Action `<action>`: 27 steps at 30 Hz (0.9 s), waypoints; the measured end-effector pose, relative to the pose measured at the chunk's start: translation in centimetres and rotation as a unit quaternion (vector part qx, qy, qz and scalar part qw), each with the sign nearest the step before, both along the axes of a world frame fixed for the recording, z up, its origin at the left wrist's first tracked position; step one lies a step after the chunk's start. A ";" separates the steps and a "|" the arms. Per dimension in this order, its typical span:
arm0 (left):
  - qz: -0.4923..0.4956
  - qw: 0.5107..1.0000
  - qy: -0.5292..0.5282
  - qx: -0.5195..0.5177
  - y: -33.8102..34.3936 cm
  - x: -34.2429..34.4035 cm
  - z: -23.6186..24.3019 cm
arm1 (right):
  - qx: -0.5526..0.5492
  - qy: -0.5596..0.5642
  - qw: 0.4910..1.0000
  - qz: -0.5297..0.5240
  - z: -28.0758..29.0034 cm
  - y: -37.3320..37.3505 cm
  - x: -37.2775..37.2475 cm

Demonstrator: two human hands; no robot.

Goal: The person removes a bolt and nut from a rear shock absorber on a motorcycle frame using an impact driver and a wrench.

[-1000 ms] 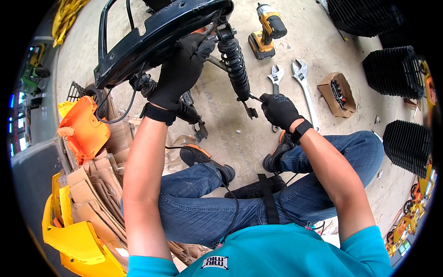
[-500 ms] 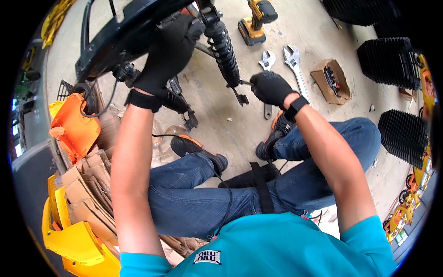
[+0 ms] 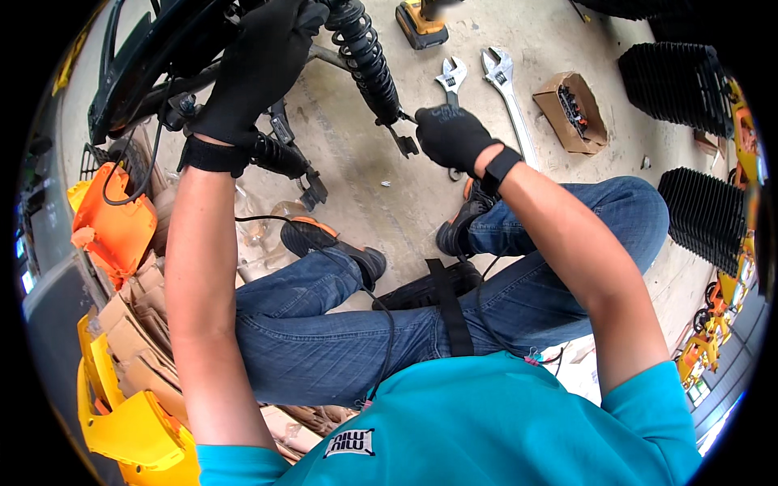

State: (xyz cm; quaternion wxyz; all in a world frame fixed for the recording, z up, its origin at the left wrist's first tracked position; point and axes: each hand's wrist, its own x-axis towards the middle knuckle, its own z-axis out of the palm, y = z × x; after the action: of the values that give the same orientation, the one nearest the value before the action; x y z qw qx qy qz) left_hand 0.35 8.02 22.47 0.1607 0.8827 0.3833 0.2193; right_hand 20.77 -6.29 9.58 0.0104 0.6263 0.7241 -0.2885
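Where shock absorber (image 3: 365,61) slants, wrenches (image 3: 512,101), box (image 3: 559,123) nearby

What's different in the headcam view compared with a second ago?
Mostly the view: things now sit higher and further left, and the drill is partly cut off at the top. No hold was visibly taken or let go. Unchanged: left hand up by the frame, right hand on a thin rod at the shock's lower end; wrenches and box on the floor.
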 end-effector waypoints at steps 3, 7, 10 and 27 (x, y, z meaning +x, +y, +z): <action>-0.039 0.992 -0.056 0.103 0.4 -0.2 -1.1 | -0.029 0.015 0.999 -0.038 -1.1 -1.6 -0.7; -0.025 0.995 -0.045 0.084 0.5 -0.3 -1.5 | -0.020 0.037 0.998 -0.052 -2.5 -2.0 -0.7; -0.020 0.997 -0.024 0.065 0.3 -0.1 -0.8 | -0.031 0.024 0.998 -0.044 -2.9 -1.6 -0.3; -0.022 0.994 -0.042 0.097 0.3 -0.4 -1.5 | -0.119 0.113 0.982 -0.091 -9.8 -2.6 0.4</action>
State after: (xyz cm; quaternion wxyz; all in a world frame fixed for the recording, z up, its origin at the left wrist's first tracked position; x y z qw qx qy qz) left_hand -0.05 8.28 20.96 0.0949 0.8923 0.3338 0.2886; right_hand 21.21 -8.94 -0.18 -0.0233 0.6474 0.6210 -0.4412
